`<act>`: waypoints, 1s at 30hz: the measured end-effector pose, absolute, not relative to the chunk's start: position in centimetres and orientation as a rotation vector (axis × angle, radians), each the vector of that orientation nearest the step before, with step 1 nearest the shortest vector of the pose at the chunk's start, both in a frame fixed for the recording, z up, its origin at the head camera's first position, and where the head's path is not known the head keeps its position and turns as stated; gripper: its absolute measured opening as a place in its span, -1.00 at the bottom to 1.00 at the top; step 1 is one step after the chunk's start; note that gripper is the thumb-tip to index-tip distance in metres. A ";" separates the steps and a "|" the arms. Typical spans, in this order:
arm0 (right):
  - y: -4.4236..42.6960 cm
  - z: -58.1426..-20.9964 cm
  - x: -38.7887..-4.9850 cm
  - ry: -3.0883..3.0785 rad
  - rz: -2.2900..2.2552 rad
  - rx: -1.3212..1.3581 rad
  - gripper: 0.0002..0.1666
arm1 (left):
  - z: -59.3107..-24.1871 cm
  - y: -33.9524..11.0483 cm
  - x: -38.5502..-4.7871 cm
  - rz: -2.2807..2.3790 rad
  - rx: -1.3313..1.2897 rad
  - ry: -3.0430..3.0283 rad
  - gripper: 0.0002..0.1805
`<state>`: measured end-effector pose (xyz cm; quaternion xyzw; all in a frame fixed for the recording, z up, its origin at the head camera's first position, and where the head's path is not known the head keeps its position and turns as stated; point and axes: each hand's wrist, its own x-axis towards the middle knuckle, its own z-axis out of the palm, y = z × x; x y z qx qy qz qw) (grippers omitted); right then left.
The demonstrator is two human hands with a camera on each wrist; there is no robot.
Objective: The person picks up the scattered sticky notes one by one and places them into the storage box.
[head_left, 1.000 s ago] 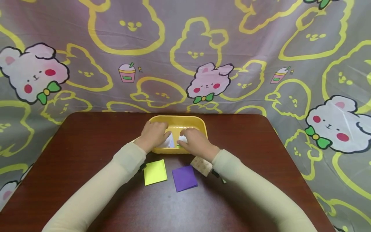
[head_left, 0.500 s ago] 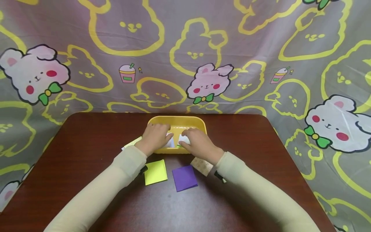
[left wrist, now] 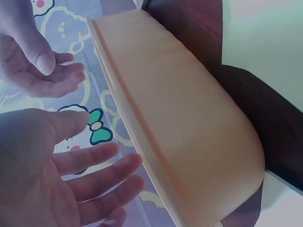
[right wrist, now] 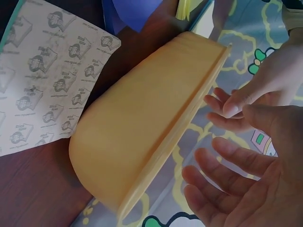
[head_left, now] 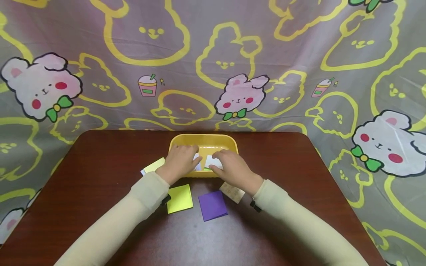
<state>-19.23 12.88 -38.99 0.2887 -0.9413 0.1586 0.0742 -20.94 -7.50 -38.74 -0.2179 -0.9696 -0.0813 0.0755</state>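
A yellow plastic bin (head_left: 199,174) stands near the back of the table, with white pieces of paper (head_left: 213,161) inside it. Over its left part hovers my left hand (head_left: 179,162), fingers loosely bent and apart. My right hand (head_left: 233,167) is held over the right part in the same way. In the left wrist view, the left hand (left wrist: 80,175) is beside the bin's rim (left wrist: 137,142) and holds nothing. From the right wrist, the right hand (right wrist: 236,184) likewise appears relaxed, with nothing in its fingers.
In front of the bin lie a bright yellow paper square (head_left: 179,199), a purple paper square (head_left: 213,205) and a print-patterned beige square (head_left: 232,192). A pale yellow piece (head_left: 154,166) sits left of the bin. A cartoon-print curtain (head_left: 186,74) hangs behind the table.
My left hand has shifted slightly right, uncovering more of the pale yellow piece. The right hand has drawn slightly right. The bin and the paper squares stay where they were.
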 end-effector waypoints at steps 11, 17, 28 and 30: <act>13.9 -39.2 -18.6 -2.872 0.495 0.800 -0.57 | -38.7 -7.1 -20.1 -0.230 -0.678 -2.887 -0.68; 14.4 -39.2 -18.3 -2.873 0.498 0.786 -0.57 | -38.7 -6.8 -19.7 -0.228 -0.685 -2.890 -0.66; 15.3 -39.0 -17.9 -2.869 0.500 0.763 -0.57 | -38.6 -6.2 -19.2 -0.258 -0.728 -2.847 -0.69; 15.4 -39.0 -17.8 -2.871 0.501 0.758 -0.56 | -38.6 -6.1 -19.2 -0.266 -0.736 -2.842 -0.69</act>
